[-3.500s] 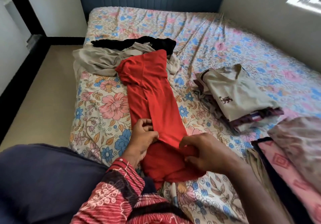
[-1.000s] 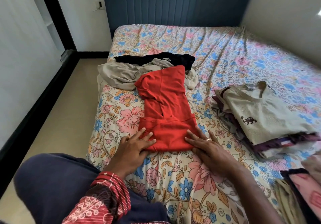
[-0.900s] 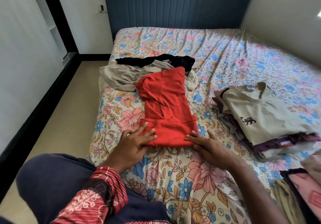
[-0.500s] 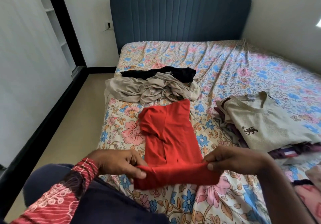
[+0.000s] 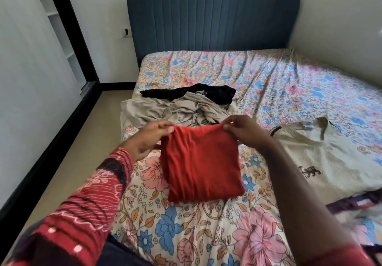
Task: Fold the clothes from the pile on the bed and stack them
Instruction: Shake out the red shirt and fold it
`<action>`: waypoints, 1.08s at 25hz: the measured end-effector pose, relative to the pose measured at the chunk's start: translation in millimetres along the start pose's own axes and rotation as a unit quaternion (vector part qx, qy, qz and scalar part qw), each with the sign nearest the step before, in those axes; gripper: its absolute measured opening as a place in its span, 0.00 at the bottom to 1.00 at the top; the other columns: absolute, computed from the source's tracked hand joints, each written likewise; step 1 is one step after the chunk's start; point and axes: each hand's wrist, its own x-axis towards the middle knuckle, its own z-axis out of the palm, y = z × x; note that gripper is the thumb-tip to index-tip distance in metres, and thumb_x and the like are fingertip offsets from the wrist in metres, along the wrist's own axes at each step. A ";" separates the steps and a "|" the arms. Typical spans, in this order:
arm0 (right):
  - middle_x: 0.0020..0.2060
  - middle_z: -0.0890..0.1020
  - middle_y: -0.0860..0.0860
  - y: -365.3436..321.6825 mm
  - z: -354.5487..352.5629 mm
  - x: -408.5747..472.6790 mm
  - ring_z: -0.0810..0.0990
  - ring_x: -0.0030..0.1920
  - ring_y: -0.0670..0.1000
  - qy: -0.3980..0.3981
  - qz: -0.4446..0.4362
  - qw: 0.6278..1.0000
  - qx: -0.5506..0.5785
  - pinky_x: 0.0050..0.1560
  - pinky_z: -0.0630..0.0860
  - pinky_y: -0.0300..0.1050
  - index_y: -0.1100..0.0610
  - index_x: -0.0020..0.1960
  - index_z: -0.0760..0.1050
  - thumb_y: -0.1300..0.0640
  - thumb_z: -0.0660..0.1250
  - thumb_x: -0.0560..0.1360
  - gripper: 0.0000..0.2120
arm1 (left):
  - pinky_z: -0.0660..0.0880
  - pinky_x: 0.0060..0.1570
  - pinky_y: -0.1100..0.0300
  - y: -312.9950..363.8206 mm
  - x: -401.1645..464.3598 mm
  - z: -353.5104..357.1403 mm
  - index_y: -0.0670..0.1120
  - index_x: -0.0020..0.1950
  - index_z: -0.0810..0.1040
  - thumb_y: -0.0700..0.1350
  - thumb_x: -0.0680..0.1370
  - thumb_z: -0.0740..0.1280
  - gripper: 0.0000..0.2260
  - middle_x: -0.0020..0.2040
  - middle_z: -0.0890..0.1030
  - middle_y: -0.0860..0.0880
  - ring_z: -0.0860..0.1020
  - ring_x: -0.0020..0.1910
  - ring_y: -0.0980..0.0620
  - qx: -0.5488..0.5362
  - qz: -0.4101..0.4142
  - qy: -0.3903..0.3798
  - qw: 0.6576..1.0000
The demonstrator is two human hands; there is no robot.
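A red garment, folded into a compact rectangle, lies on the floral bed sheet in front of me. My left hand pinches its far left corner and my right hand pinches its far right corner, so the far edge is lifted slightly. Behind it sits the unfolded pile: a crumpled beige garment with a black garment at its back. To the right is the stack of folded clothes, topped by a cream shirt with a small dark emblem.
The blue padded headboard stands at the far end against the wall. A tan floor strip runs along the bed's left edge, bounded by a black skirting and white wall. More folded cloth edges show at the right border.
The long red garment was folded up from its near end and pressed flat. My hands then carried the folded edge away from me, leaving a compact rectangle. The view tilted upward.
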 end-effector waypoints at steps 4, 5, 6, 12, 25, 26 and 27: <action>0.59 0.84 0.57 33.0 38.0 -2.4 0.82 0.59 0.58 0.159 0.155 0.970 -0.103 0.58 0.76 0.49 0.59 0.66 0.77 0.45 0.71 0.79 0.22 | 0.77 0.50 0.55 -43.0 13.9 27.6 0.49 0.60 0.75 0.54 0.74 0.76 0.19 0.57 0.79 0.48 0.78 0.53 0.49 0.164 0.007 0.234 0.958; 0.55 0.85 0.57 38.5 46.9 -16.4 0.83 0.56 0.58 0.171 0.175 0.965 -0.093 0.56 0.77 0.48 0.60 0.64 0.79 0.44 0.70 0.79 0.22 | 0.76 0.48 0.56 -55.5 7.9 34.9 0.50 0.59 0.74 0.56 0.73 0.77 0.21 0.56 0.78 0.50 0.78 0.51 0.50 0.179 0.006 0.228 0.957; 0.50 0.86 0.56 41.7 56.1 -28.4 0.84 0.51 0.57 0.162 0.196 0.963 -0.085 0.53 0.79 0.48 0.60 0.59 0.81 0.42 0.69 0.79 0.21 | 0.76 0.48 0.56 -68.6 4.2 41.1 0.51 0.59 0.74 0.59 0.72 0.77 0.23 0.56 0.78 0.52 0.78 0.52 0.51 0.192 0.006 0.215 0.958; 0.46 0.84 0.51 32.9 79.1 -32.9 0.85 0.46 0.52 0.017 0.247 0.965 0.092 0.48 0.84 0.51 0.55 0.54 0.78 0.42 0.76 0.74 0.19 | 0.74 0.64 0.44 -113.7 -5.3 66.4 0.51 0.73 0.69 0.62 0.74 0.73 0.32 0.68 0.75 0.49 0.72 0.66 0.47 0.301 0.024 0.228 0.926; 0.45 0.86 0.55 -39.4 -14.0 -22.7 0.86 0.47 0.57 0.075 0.088 0.993 -0.020 0.53 0.83 0.54 0.55 0.52 0.83 0.57 0.70 0.79 0.04 | 0.56 0.76 0.44 -34.6 -2.5 111.7 0.61 0.75 0.69 0.58 0.80 0.66 0.22 0.69 0.72 0.57 0.65 0.71 0.55 0.283 0.100 0.031 0.953; 0.46 0.86 0.55 -56.4 -19.0 -22.2 0.85 0.49 0.57 0.084 0.063 0.989 -0.099 0.53 0.81 0.53 0.54 0.53 0.83 0.56 0.69 0.79 0.06 | 0.62 0.75 0.43 -31.6 -0.2 113.3 0.62 0.73 0.72 0.58 0.81 0.66 0.20 0.69 0.75 0.57 0.69 0.71 0.54 0.196 0.093 0.007 0.976; 0.49 0.86 0.54 -74.0 -15.6 -25.0 0.84 0.51 0.57 0.092 0.037 0.981 -0.165 0.54 0.80 0.51 0.53 0.56 0.83 0.55 0.68 0.79 0.08 | 0.69 0.71 0.45 -28.8 -2.8 113.5 0.62 0.70 0.75 0.57 0.82 0.65 0.16 0.67 0.78 0.56 0.74 0.70 0.52 0.088 0.084 -0.011 0.993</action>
